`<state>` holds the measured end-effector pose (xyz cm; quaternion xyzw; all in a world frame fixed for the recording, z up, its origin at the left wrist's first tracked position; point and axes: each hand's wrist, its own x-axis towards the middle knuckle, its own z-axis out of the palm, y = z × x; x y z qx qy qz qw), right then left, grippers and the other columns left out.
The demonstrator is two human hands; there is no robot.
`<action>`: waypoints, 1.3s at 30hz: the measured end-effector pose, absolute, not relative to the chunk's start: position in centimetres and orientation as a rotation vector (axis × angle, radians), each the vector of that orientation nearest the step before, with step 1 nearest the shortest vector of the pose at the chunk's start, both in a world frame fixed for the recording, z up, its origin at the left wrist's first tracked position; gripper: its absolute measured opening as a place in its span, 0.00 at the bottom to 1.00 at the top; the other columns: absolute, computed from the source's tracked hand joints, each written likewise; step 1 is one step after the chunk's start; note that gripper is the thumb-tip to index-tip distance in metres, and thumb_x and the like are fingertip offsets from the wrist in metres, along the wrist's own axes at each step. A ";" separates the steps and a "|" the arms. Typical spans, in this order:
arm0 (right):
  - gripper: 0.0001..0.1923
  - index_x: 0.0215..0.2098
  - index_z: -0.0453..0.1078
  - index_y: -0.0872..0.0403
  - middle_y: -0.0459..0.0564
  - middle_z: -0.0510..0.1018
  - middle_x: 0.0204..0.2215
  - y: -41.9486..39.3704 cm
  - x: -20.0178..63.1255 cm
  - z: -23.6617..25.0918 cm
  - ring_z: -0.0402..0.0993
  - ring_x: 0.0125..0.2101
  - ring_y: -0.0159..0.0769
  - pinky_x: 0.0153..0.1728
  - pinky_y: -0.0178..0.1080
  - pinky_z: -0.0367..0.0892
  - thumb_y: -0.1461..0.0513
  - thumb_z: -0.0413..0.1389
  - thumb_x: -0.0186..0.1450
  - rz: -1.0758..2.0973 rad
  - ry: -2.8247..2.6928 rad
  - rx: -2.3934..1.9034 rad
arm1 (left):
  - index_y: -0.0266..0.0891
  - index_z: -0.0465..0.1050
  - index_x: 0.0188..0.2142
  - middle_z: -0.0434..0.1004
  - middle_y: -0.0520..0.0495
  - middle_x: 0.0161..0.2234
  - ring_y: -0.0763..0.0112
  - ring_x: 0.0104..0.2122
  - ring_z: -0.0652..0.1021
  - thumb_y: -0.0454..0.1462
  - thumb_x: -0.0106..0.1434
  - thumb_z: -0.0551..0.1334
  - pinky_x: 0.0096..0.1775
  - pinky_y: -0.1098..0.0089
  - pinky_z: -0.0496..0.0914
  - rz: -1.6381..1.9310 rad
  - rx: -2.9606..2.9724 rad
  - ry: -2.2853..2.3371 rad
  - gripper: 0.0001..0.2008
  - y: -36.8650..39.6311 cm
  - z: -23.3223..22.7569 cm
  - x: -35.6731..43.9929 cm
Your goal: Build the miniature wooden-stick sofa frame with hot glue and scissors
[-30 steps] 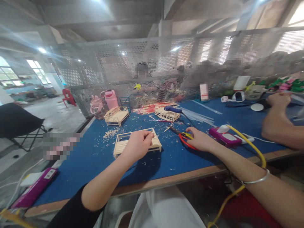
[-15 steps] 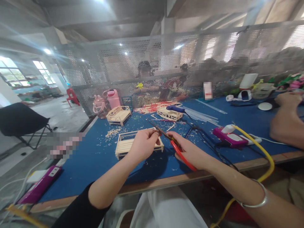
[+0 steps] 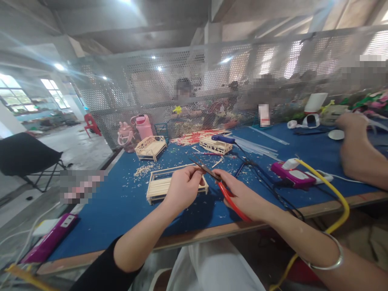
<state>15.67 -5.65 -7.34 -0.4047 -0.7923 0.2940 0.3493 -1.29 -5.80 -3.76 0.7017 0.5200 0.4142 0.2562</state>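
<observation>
Right hand (image 3: 242,196) grips 1 red-handled scissors (image 3: 222,186), blades apart; left hand (image 3: 183,188) pinched shut — contents unclear — amid 3 wooden mini beds (image 3: 160,184).

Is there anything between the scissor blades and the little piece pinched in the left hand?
Nothing visible: the scissors in the right hand point straight at the left hand fingertips. The piece itself is too small to make out.

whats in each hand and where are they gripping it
The right hand holds red-handled scissors by the handles. The left hand pinches something small at its fingertips by the blades; what it is cannot be told.
</observation>
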 end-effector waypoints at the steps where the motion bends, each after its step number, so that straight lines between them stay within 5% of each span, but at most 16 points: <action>1: 0.30 0.54 0.60 0.58 0.58 0.69 0.51 -5.6 15.7 -7.4 0.66 0.50 0.42 0.53 0.45 0.61 0.66 0.49 0.51 0.760 -2.059 -1.045 | 0.37 0.73 0.25 0.72 0.52 0.20 0.74 0.19 0.66 0.39 0.59 0.52 0.23 0.74 0.59 1.125 1.903 1.415 0.14 -5.8 -3.8 -1.3; 19: 0.26 0.53 0.56 0.56 0.60 0.70 0.50 -5.2 15.9 -8.6 0.67 0.51 0.43 0.52 0.49 0.62 0.63 0.50 0.55 0.494 -2.018 -1.031 | 0.38 0.67 0.19 0.72 0.54 0.19 0.75 0.20 0.69 0.34 0.59 0.52 0.24 0.75 0.60 1.147 2.003 1.371 0.14 -6.5 -4.0 -0.9; 26: 0.09 0.32 0.61 0.52 0.51 0.73 0.32 -5.5 16.2 -8.6 0.70 0.32 0.39 0.35 0.41 0.67 0.67 0.49 0.52 0.325 -2.078 -1.163 | 0.38 0.70 0.22 0.71 0.53 0.19 0.75 0.20 0.68 0.36 0.61 0.52 0.23 0.76 0.60 1.164 2.081 1.294 0.14 -6.9 -4.6 -0.9; 32: 0.17 0.38 0.62 0.53 0.55 0.73 0.35 -5.8 17.0 -8.0 0.68 0.37 0.43 0.38 0.43 0.64 0.68 0.48 0.49 0.168 -2.236 -1.122 | 0.38 0.69 0.20 0.71 0.52 0.19 0.74 0.20 0.69 0.34 0.61 0.52 0.24 0.75 0.61 1.082 2.131 1.305 0.15 -7.1 -4.9 -0.8; 39: 0.18 0.36 0.60 0.53 0.51 0.70 0.32 -6.3 16.5 -7.3 0.66 0.32 0.39 0.34 0.41 0.65 0.70 0.47 0.46 0.376 -2.206 -1.086 | 0.38 0.71 0.23 0.72 0.52 0.20 0.74 0.22 0.70 0.40 0.63 0.52 0.27 0.75 0.63 1.134 2.060 1.253 0.16 -7.4 -4.7 -0.6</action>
